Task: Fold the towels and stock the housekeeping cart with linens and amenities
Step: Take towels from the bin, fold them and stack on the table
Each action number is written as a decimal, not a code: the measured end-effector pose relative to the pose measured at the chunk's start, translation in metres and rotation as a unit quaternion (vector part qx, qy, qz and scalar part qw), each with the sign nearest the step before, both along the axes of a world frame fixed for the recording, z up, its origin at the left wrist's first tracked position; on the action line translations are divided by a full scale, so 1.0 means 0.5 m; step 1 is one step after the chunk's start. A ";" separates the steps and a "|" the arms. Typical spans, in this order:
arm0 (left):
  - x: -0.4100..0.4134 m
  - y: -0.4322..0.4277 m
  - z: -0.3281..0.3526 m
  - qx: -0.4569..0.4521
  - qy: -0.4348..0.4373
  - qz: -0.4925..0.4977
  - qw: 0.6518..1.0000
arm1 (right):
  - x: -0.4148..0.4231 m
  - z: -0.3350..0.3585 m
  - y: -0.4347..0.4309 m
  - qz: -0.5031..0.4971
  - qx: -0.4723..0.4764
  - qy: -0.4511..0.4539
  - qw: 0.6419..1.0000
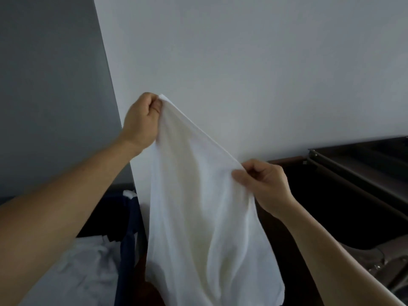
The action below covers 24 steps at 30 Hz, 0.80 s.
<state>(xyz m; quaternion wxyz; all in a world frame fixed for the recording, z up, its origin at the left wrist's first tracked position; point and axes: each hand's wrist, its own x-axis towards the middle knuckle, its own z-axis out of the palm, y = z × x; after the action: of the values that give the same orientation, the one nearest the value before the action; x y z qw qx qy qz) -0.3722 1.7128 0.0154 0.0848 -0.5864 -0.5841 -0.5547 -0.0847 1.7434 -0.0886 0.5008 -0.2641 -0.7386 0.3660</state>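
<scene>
A white towel (198, 206) hangs in the air in front of a pale wall. My left hand (142, 120) pinches its upper corner, raised high at centre left. My right hand (265, 184) pinches the top edge lower down and to the right, so the edge slopes between the two hands. The cloth drops loosely from that edge to the bottom of the view, with soft folds in it.
A dark blue bin (128, 239) at lower left holds crumpled white linen (88, 268). A dark metal cart frame (357, 168) stands at the right. A grey wall panel (50, 85) fills the left side.
</scene>
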 end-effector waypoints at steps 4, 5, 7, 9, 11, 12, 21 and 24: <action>-0.009 0.001 -0.002 0.007 0.035 -0.005 0.999 | -0.016 -0.034 -0.011 0.040 0.009 -0.289 0.957; -0.008 0.000 -0.008 0.006 0.034 -0.005 0.999 | -0.011 -0.035 -0.009 0.054 -0.006 -0.292 0.955; -0.015 0.000 -0.017 0.003 0.009 0.002 1.000 | 0.010 -0.032 -0.004 0.063 -0.060 -0.185 0.979; -0.023 -0.002 -0.018 -0.008 0.003 0.004 1.000 | 0.029 -0.041 0.000 0.062 -0.121 -0.118 0.984; -0.021 -0.004 -0.019 -0.020 0.012 -0.008 1.000 | 0.029 -0.063 -0.006 0.065 -0.145 -0.175 0.972; -0.017 -0.005 -0.023 -0.028 0.020 -0.011 0.999 | 0.027 -0.079 -0.009 0.064 -0.148 -0.219 0.962; -0.017 -0.005 -0.042 -0.038 0.038 0.010 0.998 | 0.022 -0.184 0.002 -0.063 -0.153 -0.215 0.962; -0.030 -0.005 -0.050 -0.036 0.026 0.002 0.999 | 0.021 -0.188 0.006 -0.073 -0.204 -0.109 0.970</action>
<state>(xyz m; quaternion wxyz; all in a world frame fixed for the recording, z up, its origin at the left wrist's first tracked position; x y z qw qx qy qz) -0.3874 1.7104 -0.0094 0.0795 -0.6021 -0.6028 -0.5175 -0.0741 1.7463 -0.1824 0.3786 -0.4515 -0.6773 0.4405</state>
